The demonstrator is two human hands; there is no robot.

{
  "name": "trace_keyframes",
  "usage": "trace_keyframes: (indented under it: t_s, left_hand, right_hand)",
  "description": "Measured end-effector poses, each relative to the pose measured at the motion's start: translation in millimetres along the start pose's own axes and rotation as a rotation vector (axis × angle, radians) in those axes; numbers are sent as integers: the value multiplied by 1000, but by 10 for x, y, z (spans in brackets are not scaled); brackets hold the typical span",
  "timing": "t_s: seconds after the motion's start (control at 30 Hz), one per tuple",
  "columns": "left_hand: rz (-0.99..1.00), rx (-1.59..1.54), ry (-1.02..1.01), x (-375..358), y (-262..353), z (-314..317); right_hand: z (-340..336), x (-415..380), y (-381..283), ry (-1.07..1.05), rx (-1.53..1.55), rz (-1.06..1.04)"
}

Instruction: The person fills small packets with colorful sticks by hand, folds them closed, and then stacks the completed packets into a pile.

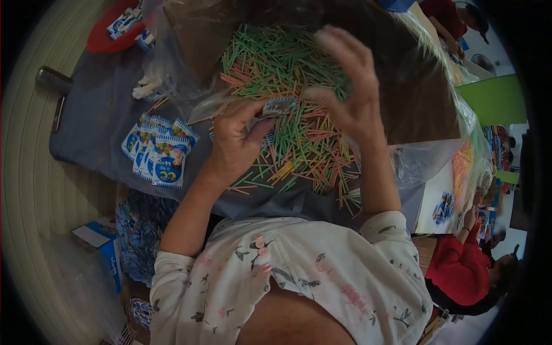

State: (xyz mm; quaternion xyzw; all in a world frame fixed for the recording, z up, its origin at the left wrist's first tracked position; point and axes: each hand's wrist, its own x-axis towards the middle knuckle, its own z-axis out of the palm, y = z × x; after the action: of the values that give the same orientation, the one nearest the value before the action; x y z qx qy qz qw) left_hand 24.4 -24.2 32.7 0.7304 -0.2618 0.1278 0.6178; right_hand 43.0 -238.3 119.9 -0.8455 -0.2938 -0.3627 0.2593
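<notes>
My left hand [234, 135] is closed around a small blue-and-white packet [280, 106], whose top edge faces the pile of sticks. Beyond and below it spreads a heap of thin green, pink and orange sticks [282, 63], lying loose on the grey cloth. My right hand [355, 92] is raised over the right part of the heap, fingers apart and slightly blurred, with nothing visible in them. To the left of my left hand lies a stack of blue-and-white printed packets [164, 152].
A red basin [106, 29] with packets stands at the far left. Clear plastic sheeting [184, 63] and a brown cardboard box [422, 86] surround the sticks. A metal cylinder [54, 79] sits at the left edge. A person in red [460, 264] sits at right.
</notes>
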Motion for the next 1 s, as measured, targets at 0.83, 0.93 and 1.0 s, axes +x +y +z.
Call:
trace_keyframes:
  t_s: [0.83, 0.93, 1.0]
  left_hand:
    - [57, 756, -289, -455, -6, -133]
    - [47, 647, -191, -479, -91, -200]
    - [38, 561, -155, -479, -90, -167]
  right_hand:
    - [164, -400, 1758, -956, -735, 64]
    - [153, -501, 1773, -443, -598, 101]
    - [110, -526, 1737, -449, -665, 363]
